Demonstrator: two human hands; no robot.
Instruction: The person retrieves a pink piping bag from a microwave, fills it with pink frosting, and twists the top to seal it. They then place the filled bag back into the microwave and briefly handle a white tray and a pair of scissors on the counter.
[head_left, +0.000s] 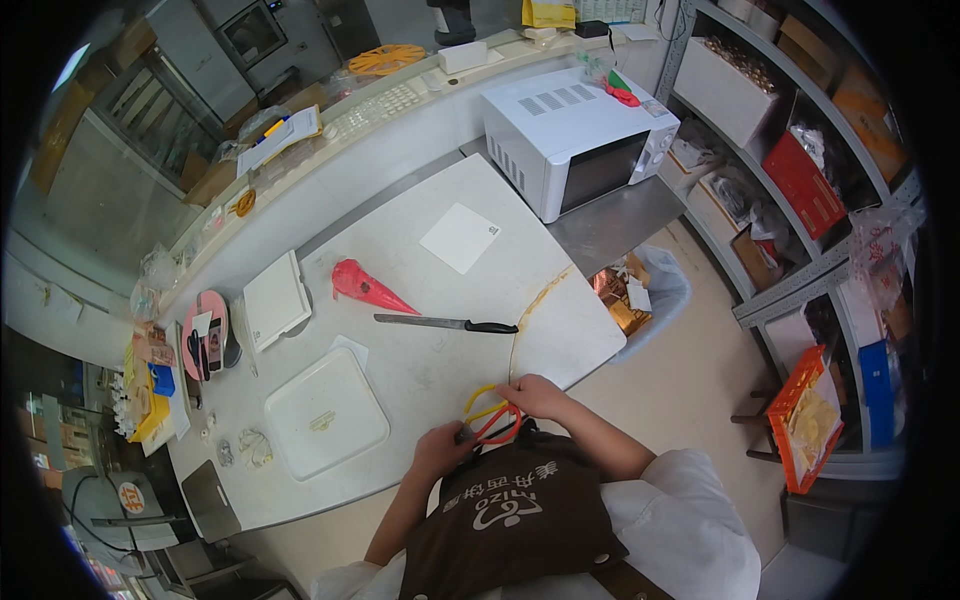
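Just in front of my apron, at the table's near edge, both hands are close together. Between them are a yellow loop and a red loop, which look like the handles of a pair of scissors. My right hand grips the loops from the right. My left hand closes on the red loop's left end, by a small dark part; its fingers are partly hidden. Beyond them on the white table lies a bread knife with a black handle. A filled pink piping bag points at its blade.
A white tray or lid, a white lidded box and a white square card lie on the table. The microwave stands at the back right. A lined waste bin adjoins the right edge; shelving stands farther right.
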